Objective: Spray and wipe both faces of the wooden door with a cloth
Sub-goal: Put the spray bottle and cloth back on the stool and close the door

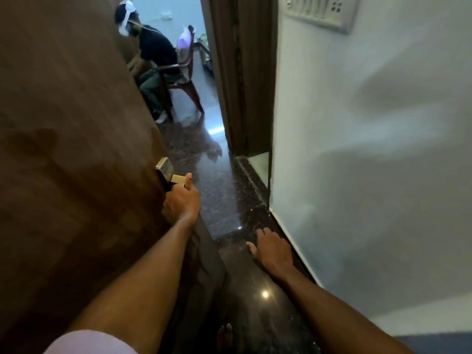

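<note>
The brown wooden door [71,139] fills the left side and stands partly open, with darker damp patches on its face. A brass handle [176,178] juts from its edge on a brass plate. My left hand [181,200] grips that handle, thumb up along it. My right hand [272,247] hangs free over the dark floor, fingers relaxed, holding nothing. No cloth or spray bottle is in view.
The dark wooden door frame [240,72] and a white wall [370,162] bound the opening on the right. A switch panel [321,11] sits high on the wall. Beyond, a person [153,54] sits on a brown chair [184,77]. The floor [229,200] is glossy dark granite.
</note>
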Motion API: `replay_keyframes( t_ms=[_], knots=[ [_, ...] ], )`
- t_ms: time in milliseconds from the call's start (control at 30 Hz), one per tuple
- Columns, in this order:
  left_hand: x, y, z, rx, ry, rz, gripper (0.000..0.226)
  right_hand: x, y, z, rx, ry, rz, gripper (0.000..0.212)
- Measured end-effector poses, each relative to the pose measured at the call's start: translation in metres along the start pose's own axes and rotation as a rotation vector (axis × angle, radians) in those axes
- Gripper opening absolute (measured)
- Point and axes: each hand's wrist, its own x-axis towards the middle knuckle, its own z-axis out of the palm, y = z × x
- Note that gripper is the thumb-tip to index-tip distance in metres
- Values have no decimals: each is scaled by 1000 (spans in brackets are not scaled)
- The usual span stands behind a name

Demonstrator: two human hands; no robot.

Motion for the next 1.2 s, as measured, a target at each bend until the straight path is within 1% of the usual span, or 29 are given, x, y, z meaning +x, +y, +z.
replay_keyframes(
  t_ms=[133, 267, 367, 467, 533, 600, 667, 733, 900, 1033, 1200],
  knots=[
    [-61, 17, 8, -83, -51, 95, 57, -41, 29, 4, 8, -7, 43, 42],
    [-109, 22, 19, -134, -53, 201, 46, -74, 40, -5, 34, 25, 67, 43],
    [-141, 26, 30, -235, -77, 213, 46, -106, 44, -10, 26, 45, 99, 43],
    [-171, 30, 39, -392, -51, 218, 49, -142, 49, -12, 31, 75, 121, 41],
    [-189, 33, 42, -435, -55, 241, 49, -168, 54, -14, 40, 104, 160, 41],
    [-203, 35, 45, -447, -70, 277, 52, -190, 59, -15, 34, 121, 201, 42],
    [-218, 33, 47, -479, -76, 350, 57, -212, 64, -14, 19, 135, 235, 42],
    [-237, 32, 48, -489, -85, 401, 54, -234, 69, -14, 23, 143, 266, 43],
    [-289, 33, 39, -425, -114, 486, 40, -296, 83, 2, 25, 114, 363, 46],
    [-334, 29, 37, -422, -149, 528, 44, -335, 95, 6, 44, 137, 432, 47],
    [-383, 24, 37, -415, -151, 588, 43, -368, 102, 3, 75, 213, 443, 45]
  ],
)
